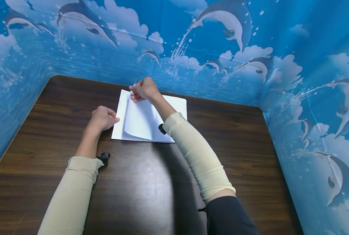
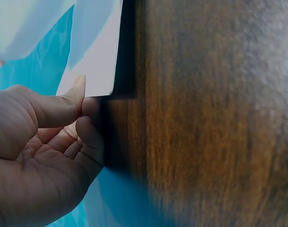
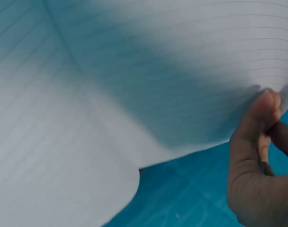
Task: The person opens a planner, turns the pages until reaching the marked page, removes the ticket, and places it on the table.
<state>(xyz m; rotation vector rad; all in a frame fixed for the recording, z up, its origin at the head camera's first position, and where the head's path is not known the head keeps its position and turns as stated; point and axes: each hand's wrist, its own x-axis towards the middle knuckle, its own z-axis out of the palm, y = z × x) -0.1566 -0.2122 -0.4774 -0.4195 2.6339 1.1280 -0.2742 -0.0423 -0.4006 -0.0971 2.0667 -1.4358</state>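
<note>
Notebook lay open on table, nr far edge, approx. midway betw. sides. Raised page was over its L half. L grip was at L edge; R grip, farther back, at page's far end. R forearm crossed above R half. Curtain ran behind table & along L/R sides.

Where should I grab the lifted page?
I'd pinch the lifted page by its near left corner, coming from the left: that edge curves up off the sheet below, while its right side joins the notebook. The right hand pinches the page's far end.
</note>
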